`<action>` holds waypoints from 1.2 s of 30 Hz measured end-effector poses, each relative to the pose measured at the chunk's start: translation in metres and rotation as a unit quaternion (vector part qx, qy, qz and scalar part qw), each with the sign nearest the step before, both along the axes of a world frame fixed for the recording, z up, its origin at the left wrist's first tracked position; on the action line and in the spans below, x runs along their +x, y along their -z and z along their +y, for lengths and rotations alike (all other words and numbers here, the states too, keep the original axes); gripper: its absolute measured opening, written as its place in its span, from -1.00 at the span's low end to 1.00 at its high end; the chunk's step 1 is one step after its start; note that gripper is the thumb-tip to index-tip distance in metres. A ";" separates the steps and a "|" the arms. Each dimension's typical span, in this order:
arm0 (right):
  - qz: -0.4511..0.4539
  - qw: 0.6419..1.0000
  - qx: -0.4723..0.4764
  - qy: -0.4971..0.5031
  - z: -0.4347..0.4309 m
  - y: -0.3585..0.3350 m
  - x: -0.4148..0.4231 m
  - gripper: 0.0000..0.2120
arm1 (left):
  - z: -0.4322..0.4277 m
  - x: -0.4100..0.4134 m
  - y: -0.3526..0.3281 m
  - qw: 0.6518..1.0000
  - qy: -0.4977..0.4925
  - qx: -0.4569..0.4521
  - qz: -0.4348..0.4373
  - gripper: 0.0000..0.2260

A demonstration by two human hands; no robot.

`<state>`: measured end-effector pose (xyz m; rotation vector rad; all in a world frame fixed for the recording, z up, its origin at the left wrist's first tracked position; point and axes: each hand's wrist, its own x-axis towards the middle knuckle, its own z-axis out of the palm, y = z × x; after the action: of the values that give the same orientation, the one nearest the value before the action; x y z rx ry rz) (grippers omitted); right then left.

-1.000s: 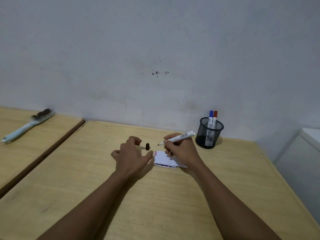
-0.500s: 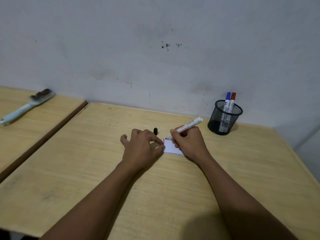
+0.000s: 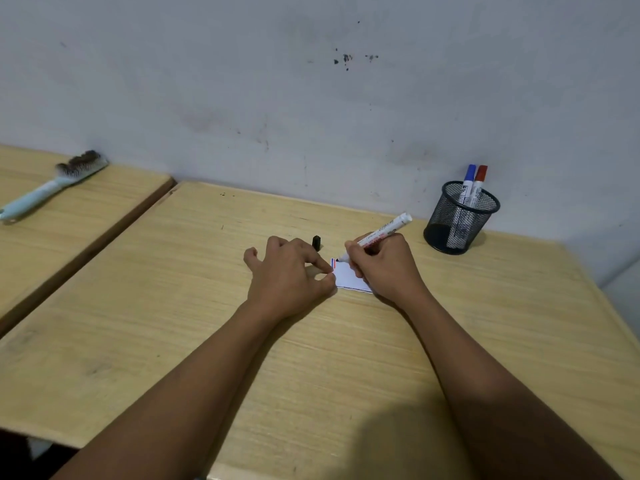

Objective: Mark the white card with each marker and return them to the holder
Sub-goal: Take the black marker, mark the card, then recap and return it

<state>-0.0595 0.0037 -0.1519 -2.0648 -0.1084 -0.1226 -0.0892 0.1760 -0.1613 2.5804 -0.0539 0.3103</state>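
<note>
A small white card (image 3: 347, 277) lies flat on the wooden desk (image 3: 346, 358), with short blue and red strokes at its top left corner. My right hand (image 3: 382, 268) grips an uncapped white marker (image 3: 381, 234) with its black tip on the card beside those strokes. My left hand (image 3: 289, 277) presses its fingertips on the card's left edge. The marker's black cap (image 3: 316, 243) stands on the desk just behind my left hand. A black mesh holder (image 3: 459, 218) at the back right holds a blue-capped marker (image 3: 468, 183) and a red-capped marker (image 3: 479, 185).
A grey wall (image 3: 311, 98) runs right behind the desk. A second desk (image 3: 69, 209) adjoins on the left, across a dark gap, and carries a light blue brush (image 3: 52, 187). The desk's right edge falls away near a white surface.
The marker tip has come down from above the desk onto the card's top left corner. My left hand has shifted right onto the card's edge. The camera has tilted down and left.
</note>
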 end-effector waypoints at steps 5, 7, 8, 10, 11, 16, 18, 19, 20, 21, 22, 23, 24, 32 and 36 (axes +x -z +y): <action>0.000 1.000 -0.009 -0.008 0.000 0.000 -0.001 -0.69 | 0.001 -0.001 0.001 1.000 0.001 -0.003 -0.003 -0.83; 0.002 1.000 -0.004 -0.015 -0.001 -0.001 -0.001 -0.70 | 0.001 -0.001 0.001 1.000 0.001 -0.002 -0.003 -0.84; 0.004 1.000 -0.003 -0.019 -0.001 -0.001 -0.001 -0.71 | 0.001 -0.001 0.000 1.000 0.002 -0.003 -0.003 -0.84; 0.010 1.000 -0.002 -0.028 -0.002 -0.001 0.000 -0.73 | 0.000 0.000 0.000 1.000 0.002 -0.005 -0.003 -0.84; 0.013 0.999 -0.002 -0.031 -0.002 -0.001 0.000 -0.73 | 0.000 0.000 0.000 1.000 0.001 -0.005 -0.004 -0.84; 0.011 1.000 0.021 -0.018 -0.002 -0.002 0.002 -0.77 | 0.002 0.001 0.000 1.000 -0.001 0.002 -0.004 -0.83; 0.018 0.995 0.093 -0.006 -0.003 -0.004 0.001 -0.81 | 0.003 0.002 0.000 1.000 0.002 0.004 0.001 -0.82; 0.021 0.991 0.136 -0.002 -0.004 -0.006 0.000 -0.82 | 0.003 0.002 0.000 1.000 0.002 0.001 0.001 -0.81; 0.020 0.985 0.171 0.002 -0.005 -0.008 0.001 -0.83 | 0.002 0.001 -0.001 1.000 0.000 0.000 0.001 -0.79; 0.014 0.980 0.197 0.006 -0.006 -0.011 0.001 -0.85 | 0.001 0.001 -0.001 1.000 -0.001 0.001 -0.001 -0.77; 0.004 0.975 0.220 0.009 -0.006 -0.015 0.001 -0.86 | 0.001 0.000 -0.001 1.000 -0.003 0.002 -0.003 -0.76; -0.005 0.970 0.244 0.009 -0.005 -0.019 0.002 -0.88 | 0.000 -0.001 -0.002 1.000 -0.005 0.000 -0.007 -0.76; -0.015 0.965 0.261 0.011 -0.004 -0.024 0.003 -0.89 | 0.000 -0.001 -0.003 1.000 -0.007 -0.008 -0.016 -0.76; -0.045 0.964 0.263 0.017 -0.013 -0.057 -0.004 -0.89 | 0.001 0.019 -0.019 0.994 -0.047 -0.095 0.010 -0.66; -0.039 0.967 0.250 0.026 -0.019 -0.065 -0.015 -0.86 | -0.002 0.025 -0.042 0.998 -0.029 0.012 0.057 -0.82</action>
<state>-0.0744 -0.0157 -0.0865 -1.5589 -0.0625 -0.2390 -0.0641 0.1741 -0.1190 2.6210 0.0591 0.1834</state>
